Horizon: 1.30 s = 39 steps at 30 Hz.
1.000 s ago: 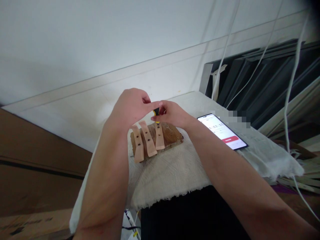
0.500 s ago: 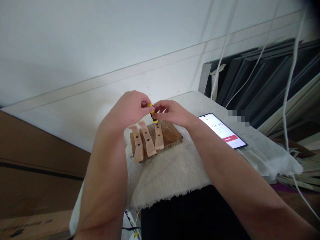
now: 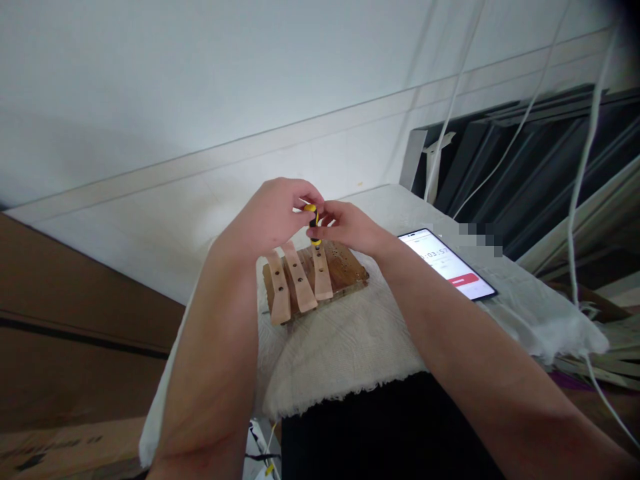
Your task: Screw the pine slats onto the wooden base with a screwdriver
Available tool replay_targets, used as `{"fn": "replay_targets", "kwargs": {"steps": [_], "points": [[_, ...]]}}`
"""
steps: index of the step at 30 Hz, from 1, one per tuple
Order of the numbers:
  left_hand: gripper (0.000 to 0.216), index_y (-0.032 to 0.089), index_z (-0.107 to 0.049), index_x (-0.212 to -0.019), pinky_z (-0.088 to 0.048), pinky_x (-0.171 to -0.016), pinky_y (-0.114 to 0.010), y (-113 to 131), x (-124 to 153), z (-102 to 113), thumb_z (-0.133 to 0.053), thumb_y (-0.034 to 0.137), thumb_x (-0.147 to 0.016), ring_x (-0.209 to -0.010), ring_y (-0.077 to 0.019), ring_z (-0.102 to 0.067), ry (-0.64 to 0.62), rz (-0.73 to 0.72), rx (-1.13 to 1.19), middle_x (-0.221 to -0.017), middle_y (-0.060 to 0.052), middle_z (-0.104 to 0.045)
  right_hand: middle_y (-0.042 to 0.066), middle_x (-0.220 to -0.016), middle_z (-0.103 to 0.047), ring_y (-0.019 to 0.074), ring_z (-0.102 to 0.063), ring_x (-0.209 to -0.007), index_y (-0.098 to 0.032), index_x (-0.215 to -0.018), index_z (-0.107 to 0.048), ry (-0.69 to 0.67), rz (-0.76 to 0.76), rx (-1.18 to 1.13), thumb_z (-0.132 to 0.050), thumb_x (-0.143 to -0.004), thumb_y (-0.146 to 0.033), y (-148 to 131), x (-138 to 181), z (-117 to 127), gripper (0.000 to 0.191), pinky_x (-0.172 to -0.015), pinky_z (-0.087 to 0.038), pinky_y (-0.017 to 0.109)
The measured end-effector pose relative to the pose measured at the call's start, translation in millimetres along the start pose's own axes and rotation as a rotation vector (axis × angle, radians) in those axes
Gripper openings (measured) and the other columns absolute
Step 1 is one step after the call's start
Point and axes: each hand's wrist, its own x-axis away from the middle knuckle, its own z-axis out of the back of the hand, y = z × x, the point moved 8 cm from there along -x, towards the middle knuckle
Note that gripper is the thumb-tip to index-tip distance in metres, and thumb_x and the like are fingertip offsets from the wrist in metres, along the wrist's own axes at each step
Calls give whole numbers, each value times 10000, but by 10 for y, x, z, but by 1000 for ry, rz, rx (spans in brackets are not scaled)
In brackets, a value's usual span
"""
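Left hand [image 3: 280, 208] pinches the top of the screwdriver [image 3: 315, 219]; right hand [image 3: 347, 227] pinches it lower. It stands near upright at the rightmost strip's [image 3: 324, 284] twelve-o'clock end. Phone [image 3: 449, 264]: three o'clock from board [image 3: 347, 263].

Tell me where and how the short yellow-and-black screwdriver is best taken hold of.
The yellow-and-black screwdriver is probably best gripped around the upper part of its thick handle, from above: it stands nearly upright, narrow tip down at the rightmost flat, wooden-looking tan strip, and its top faces up.
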Motion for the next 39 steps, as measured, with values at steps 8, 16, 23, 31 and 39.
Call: {"fn": "replay_targets", "kwargs": {"steps": [8,16,23,31,39], "points": [[296,185,-693,-833,-451,-769,-303,-91,-7,78,-614,468,-797,-865,-206,-613,171,202,-176,-826,-64,-689,-5,-712,-610,118,-507,-640,-152,-854,-656,59,-58,142,-714,-726,-364,17,-6,13,255,-606,-376,279],[336,171,-733,-871,-413,-706,-314,-121,-24,75,-591,469,-811,-796,-194,-591,123,223,-228,-831,-70,-698,2,-753,-610,132,-523,-674,-161,-830,-599,101,-52,217,-716,-709,-387,-11,2,-4,282,-629,-393,288],[266,110,-721,-993,-465,-778,-315,-56,20,69,-567,264,-842,-852,-178,-623,13,117,-128,-979,-92,-724,19,-790,-664,137,-566,-715,-157,-839,-646,60,-44,103,-656,-738,-294,-10,2,8,171,-665,-410,290],[316,79,-702,-1064,-494,-863,-284,-54,12,48,-527,149,-810,-937,-167,-642,4,81,-23,-1062,-109,-721,-4,-825,-615,118,-530,-696,-188,-845,-551,103,-14,92,-673,-714,-259,7,19,5,192,-645,-422,276],[302,149,-719,-1033,-489,-815,-276,-149,-17,59,-580,272,-795,-912,-173,-653,63,112,-28,-1011,-73,-729,16,-829,-664,134,-560,-712,-177,-928,-674,37,-29,160,-634,-761,-272,-11,3,-16,197,-661,-422,281]]}}
